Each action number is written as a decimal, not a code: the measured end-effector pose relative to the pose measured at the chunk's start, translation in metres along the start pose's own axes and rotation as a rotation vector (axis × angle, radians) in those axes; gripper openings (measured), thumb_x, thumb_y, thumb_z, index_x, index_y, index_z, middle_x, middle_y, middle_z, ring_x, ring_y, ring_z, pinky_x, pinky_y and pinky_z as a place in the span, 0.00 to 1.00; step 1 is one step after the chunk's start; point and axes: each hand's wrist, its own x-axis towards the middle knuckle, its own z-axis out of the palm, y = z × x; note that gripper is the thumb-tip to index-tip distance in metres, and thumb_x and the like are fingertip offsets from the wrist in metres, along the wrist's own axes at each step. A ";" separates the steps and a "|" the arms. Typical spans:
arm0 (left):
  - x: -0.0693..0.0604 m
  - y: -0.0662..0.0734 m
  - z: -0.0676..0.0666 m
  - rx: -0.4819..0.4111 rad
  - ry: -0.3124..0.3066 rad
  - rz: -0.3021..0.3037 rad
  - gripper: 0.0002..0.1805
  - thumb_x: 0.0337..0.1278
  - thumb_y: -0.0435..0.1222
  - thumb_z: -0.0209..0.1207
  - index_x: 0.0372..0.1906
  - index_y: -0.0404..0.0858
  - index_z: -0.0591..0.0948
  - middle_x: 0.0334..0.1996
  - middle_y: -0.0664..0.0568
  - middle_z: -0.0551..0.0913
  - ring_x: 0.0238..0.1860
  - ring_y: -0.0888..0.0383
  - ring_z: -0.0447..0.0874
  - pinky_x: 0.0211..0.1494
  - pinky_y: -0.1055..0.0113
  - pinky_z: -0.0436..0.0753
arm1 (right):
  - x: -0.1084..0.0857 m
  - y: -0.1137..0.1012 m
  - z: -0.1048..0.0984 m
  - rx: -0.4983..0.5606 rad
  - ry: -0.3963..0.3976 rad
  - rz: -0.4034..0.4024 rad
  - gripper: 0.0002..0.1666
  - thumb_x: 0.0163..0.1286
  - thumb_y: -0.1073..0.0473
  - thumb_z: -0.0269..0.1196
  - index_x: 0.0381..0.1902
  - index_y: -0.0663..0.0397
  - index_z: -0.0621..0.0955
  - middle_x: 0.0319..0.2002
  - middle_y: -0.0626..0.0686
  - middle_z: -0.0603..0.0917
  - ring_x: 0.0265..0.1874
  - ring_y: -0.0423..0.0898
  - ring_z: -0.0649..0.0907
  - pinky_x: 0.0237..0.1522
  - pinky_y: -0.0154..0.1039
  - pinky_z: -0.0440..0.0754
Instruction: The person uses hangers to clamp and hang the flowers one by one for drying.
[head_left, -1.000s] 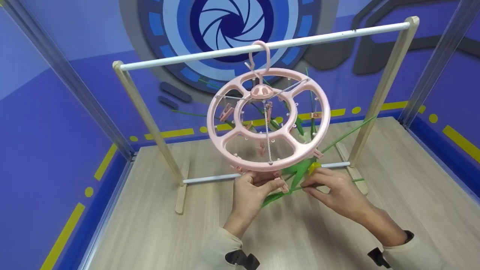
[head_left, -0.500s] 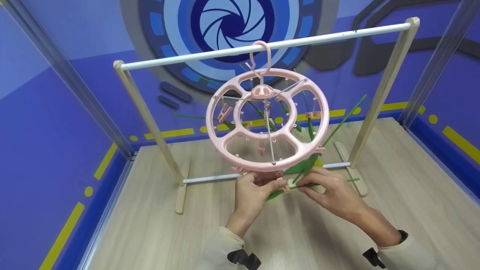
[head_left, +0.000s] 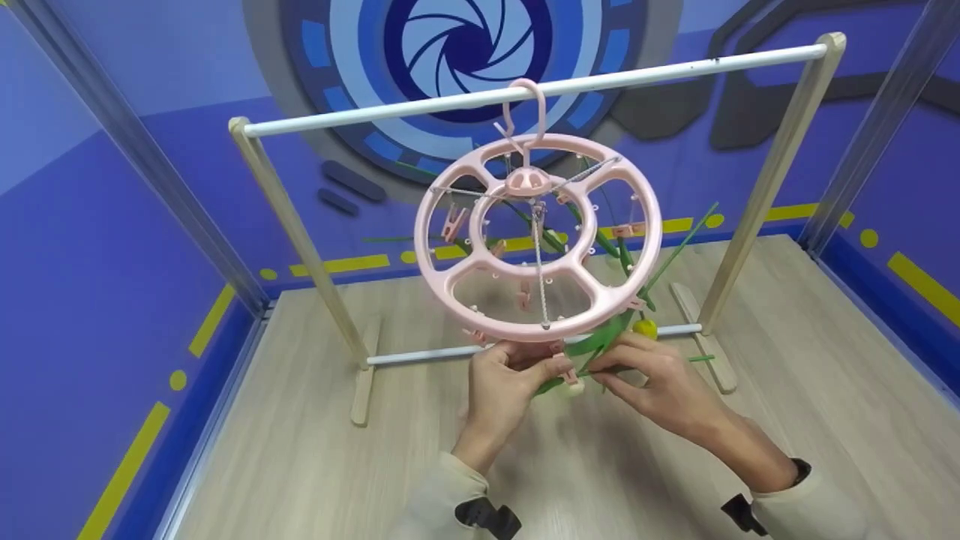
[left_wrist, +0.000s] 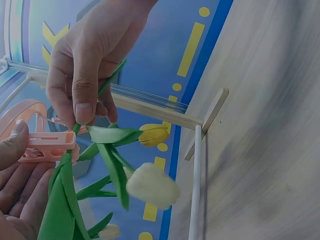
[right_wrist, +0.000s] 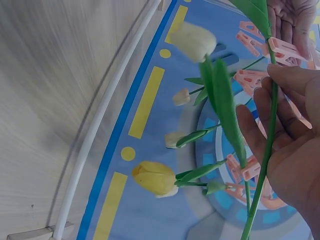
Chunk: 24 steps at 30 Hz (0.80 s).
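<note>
Beneath the rim of a pink round clip hanger [head_left: 442, 300], my left hand [head_left: 499, 386] pinches a pink clothespin [left_wrist: 47, 145] between thumb and fingers. My right hand [head_left: 660, 379] pinches the green stem [right_wrist: 272, 115] of an artificial tulip close to that clothespin. The stem lies at the clothespin's jaw end, with a broad green leaf [left_wrist: 62, 200] beside it; whether the jaws grip it I cannot tell. Other tulips hang upside down from clips nearby, among them a yellow one [right_wrist: 154, 177] and a white one [left_wrist: 152, 185].
The hanger hooks over the white top bar [head_left: 390, 114] of a wooden-sided rack [head_left: 780, 165]. A lower white bar [head_left: 420, 356] runs behind my hands. Patterned blue walls [head_left: 90, 247] enclose the wood-look tabletop [head_left: 300, 472].
My right hand has moved slightly left with the stem, nearer the clothespin. My left hand stays almost in place. The hanging flowers and the hanger have swayed a little.
</note>
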 end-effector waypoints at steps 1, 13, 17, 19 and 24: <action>0.000 0.000 0.000 -0.001 0.000 0.000 0.12 0.55 0.35 0.80 0.45 0.43 0.92 0.38 0.56 0.92 0.42 0.55 0.93 0.46 0.63 0.91 | 0.000 0.000 0.000 -0.004 -0.002 0.002 0.22 0.55 0.80 0.77 0.42 0.52 0.89 0.43 0.46 0.87 0.41 0.43 0.87 0.45 0.27 0.85; 0.003 -0.003 -0.003 0.006 -0.004 0.029 0.12 0.58 0.35 0.78 0.46 0.40 0.91 0.40 0.54 0.92 0.45 0.56 0.92 0.49 0.63 0.90 | 0.001 0.000 -0.004 -0.032 -0.013 0.038 0.21 0.59 0.78 0.76 0.46 0.53 0.89 0.45 0.43 0.86 0.44 0.43 0.86 0.49 0.27 0.84; 0.004 -0.004 -0.011 0.080 -0.002 0.079 0.12 0.60 0.37 0.77 0.47 0.40 0.90 0.41 0.55 0.91 0.47 0.58 0.91 0.53 0.64 0.89 | 0.000 0.002 -0.011 -0.040 0.000 0.040 0.20 0.61 0.76 0.76 0.48 0.53 0.89 0.46 0.43 0.87 0.45 0.44 0.87 0.50 0.27 0.84; 0.006 -0.005 -0.016 0.113 0.004 0.107 0.12 0.60 0.38 0.77 0.46 0.39 0.90 0.41 0.55 0.91 0.47 0.58 0.91 0.55 0.63 0.88 | -0.002 0.004 -0.015 -0.042 0.005 0.055 0.20 0.62 0.75 0.76 0.49 0.52 0.88 0.46 0.43 0.87 0.45 0.44 0.88 0.50 0.27 0.84; 0.008 -0.007 -0.030 0.130 0.020 0.156 0.14 0.59 0.38 0.78 0.48 0.40 0.90 0.44 0.54 0.91 0.50 0.56 0.91 0.58 0.59 0.88 | -0.009 0.014 -0.029 -0.065 0.024 0.134 0.23 0.61 0.74 0.77 0.52 0.53 0.87 0.47 0.45 0.87 0.45 0.44 0.89 0.49 0.31 0.87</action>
